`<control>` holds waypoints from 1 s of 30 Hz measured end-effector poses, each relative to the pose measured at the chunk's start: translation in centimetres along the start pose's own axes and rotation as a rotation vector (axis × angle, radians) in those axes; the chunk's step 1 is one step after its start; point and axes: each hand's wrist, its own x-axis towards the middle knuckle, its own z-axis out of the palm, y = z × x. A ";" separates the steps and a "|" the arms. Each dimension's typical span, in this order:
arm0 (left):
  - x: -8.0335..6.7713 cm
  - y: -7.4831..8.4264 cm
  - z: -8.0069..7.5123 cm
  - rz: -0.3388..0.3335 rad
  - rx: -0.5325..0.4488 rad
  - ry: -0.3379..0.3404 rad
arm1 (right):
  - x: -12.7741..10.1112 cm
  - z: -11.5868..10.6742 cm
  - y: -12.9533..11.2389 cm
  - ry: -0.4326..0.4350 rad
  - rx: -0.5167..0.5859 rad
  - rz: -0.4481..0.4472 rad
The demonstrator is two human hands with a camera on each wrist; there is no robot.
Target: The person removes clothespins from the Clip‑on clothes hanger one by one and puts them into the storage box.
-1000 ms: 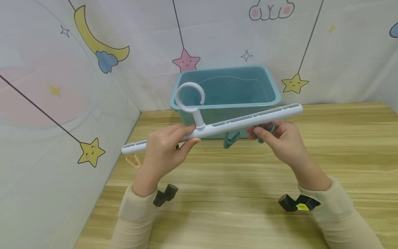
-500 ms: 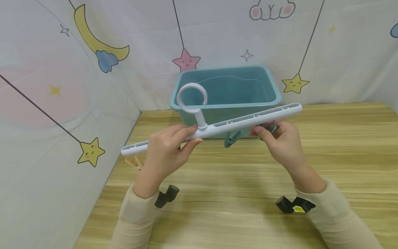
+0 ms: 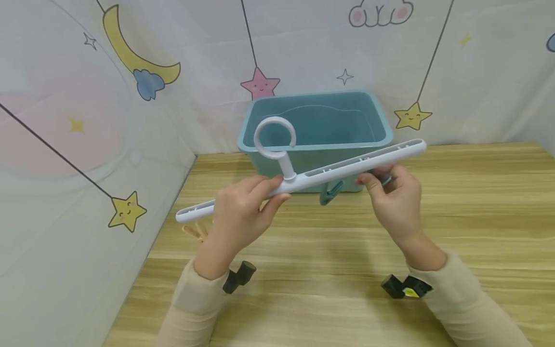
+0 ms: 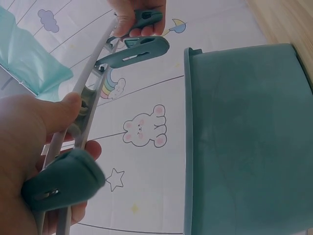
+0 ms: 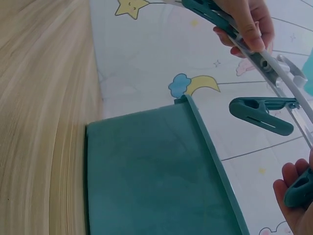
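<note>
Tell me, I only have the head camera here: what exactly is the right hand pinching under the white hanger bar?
Observer: The right hand pinches a teal clip that hangs on the hanger bar. The left wrist view shows it plainly.
Operator: Is anything hidden behind the left hand?
Observer: Yes, a second teal clip sits on the bar, right against the left hand.
Operator: Does the middle clip hold anything?
Observer: No. In the right wrist view the middle clip hangs free from the bar with nothing in it.
</note>
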 end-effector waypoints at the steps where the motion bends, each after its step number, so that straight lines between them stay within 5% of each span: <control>1: 0.0 0.1 0.0 -0.003 0.000 -0.002 | 0.0 0.0 0.0 0.016 -0.013 -0.007; 14: 0.1 0.7 0.3 -0.020 -0.001 -0.011 | -0.1 0.4 0.5 0.202 -0.283 -0.161; 25: 0.1 0.8 0.7 -0.025 0.010 0.010 | 0.2 0.3 1.0 0.236 -0.284 -0.299; 30: 0.2 0.7 0.7 -0.031 0.015 0.015 | 0.4 0.3 1.0 0.198 -0.265 -0.294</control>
